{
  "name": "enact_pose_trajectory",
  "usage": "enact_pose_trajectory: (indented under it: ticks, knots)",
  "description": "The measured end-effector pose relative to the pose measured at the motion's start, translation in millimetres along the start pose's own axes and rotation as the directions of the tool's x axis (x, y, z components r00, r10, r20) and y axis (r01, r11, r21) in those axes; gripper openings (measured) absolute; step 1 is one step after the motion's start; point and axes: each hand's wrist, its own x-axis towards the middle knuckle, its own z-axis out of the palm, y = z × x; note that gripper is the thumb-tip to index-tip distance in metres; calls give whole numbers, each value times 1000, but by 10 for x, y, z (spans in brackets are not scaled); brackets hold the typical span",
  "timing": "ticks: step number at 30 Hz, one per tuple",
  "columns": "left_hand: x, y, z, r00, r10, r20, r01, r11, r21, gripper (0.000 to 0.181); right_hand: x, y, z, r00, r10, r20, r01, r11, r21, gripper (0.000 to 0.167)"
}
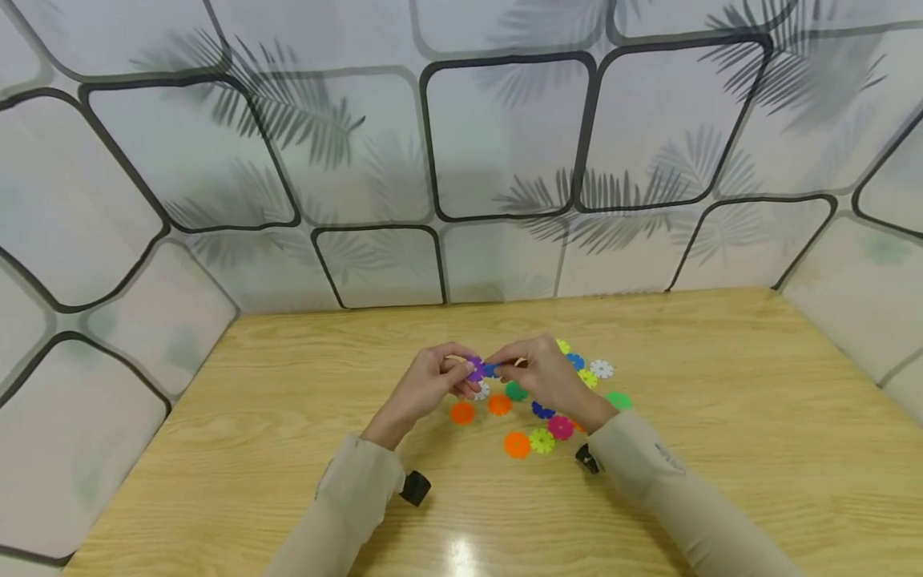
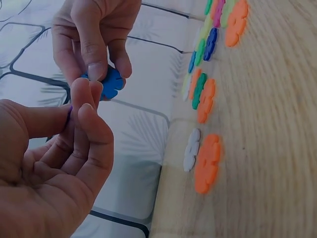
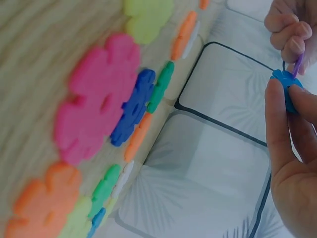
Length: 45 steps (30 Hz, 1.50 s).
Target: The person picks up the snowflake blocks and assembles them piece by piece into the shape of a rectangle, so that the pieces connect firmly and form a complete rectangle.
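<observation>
My left hand [image 1: 434, 377] pinches a purple flower-shaped disc [image 1: 475, 369] between thumb and fingers above the table. Facing it, my right hand [image 1: 546, 373] pinches a blue notched disc [image 2: 113, 83] of the same kind. In the right wrist view the blue disc's edge meets the purple disc [image 3: 297, 66] at an angle; whether their slots are interlocked I cannot tell. Fingers cover most of the purple disc in the left wrist view. Below the hands lie a white disc [image 1: 481, 391], a green disc [image 1: 515, 391] and an orange disc [image 1: 499, 404].
More flower discs lie loose on the wooden table [image 1: 288, 481], among them a pink disc [image 1: 560, 427], a yellow disc [image 1: 542, 440] and a white disc [image 1: 602, 368]. A black wrist device [image 1: 415, 488] shows by the left sleeve. A patterned fabric wall [image 1: 505, 144] stands behind the table.
</observation>
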Motion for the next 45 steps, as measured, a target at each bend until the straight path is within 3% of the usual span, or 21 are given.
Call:
enact_pose_trajectory:
  ticks: [6, 23, 27, 33, 38, 42, 45]
  knots:
    - [15, -19, 15, 1000, -5, -8, 5, 1000, 5, 19, -12, -12, 17, 998, -70, 4, 70, 992, -103, 18]
    - [34, -20, 29, 1000, 19, 10, -18, 999, -41, 22, 43, -82, -7, 982, -184, 29, 186, 949, -255, 16]
    - [-10, -43, 5, 1000, -6, 5, 6, 999, -52, 23, 50, -75, 29, 987, -159, 36, 163, 965, -207, 14]
    - [-90, -40, -44, 997, -47, -61, 38, 991, -129, 24, 103, -56, 67, 997, -63, 47, 65, 997, -29, 13]
    - [-80, -56, -3, 996, -67, -66, 54, 983, -177, 25, 40, -15, 9, 1000, 18, 22, -18, 1000, 0, 12]
    - [-41, -29, 27, 996, -74, -52, 64, 983, -175, 28, -4, -22, -39, 1000, 4, -14, -3, 1000, 21, 13]
    - [-16, 30, 10, 998, -52, -40, 45, 986, -158, 29, 7, -70, -68, 998, -53, -35, 53, 999, -3, 14]
